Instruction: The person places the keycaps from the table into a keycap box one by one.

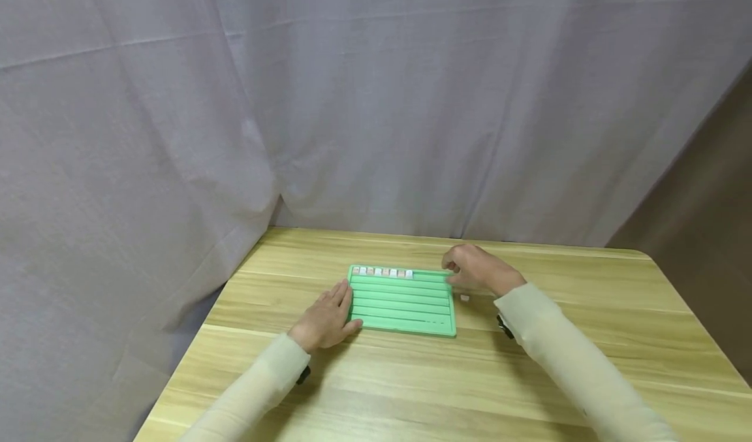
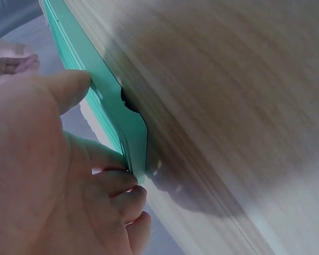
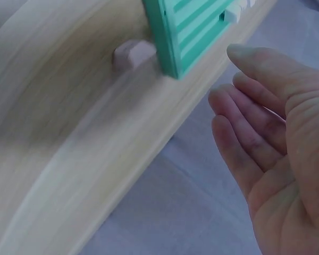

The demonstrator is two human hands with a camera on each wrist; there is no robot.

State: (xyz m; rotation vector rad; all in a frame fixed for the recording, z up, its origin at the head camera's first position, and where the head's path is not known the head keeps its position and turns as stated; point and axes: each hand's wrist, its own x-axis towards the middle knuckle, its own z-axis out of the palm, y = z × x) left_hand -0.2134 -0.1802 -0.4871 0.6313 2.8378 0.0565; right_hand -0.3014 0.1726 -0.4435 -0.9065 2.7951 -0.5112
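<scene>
A mint-green tray (image 1: 401, 307) with long parallel slots lies on the table. Several small pink and white keycap-like blocks (image 1: 382, 272) fill the left part of its farthest slot. My left hand (image 1: 326, 315) rests against the tray's left side, fingers lying along the edge and thumb by the near left corner. Over the far right corner is my right hand (image 1: 477, 267), its fingers loosely bent; in the right wrist view nothing shows between thumb and fingers. One loose pale pink block (image 3: 134, 55) sits on the table just right of the tray.
The wood-grain table (image 1: 540, 390) ends in a rounded far right corner. Behind it and along the left hangs a grey curtain (image 1: 376, 115). A dark band (image 1: 504, 327) shows at the right wrist.
</scene>
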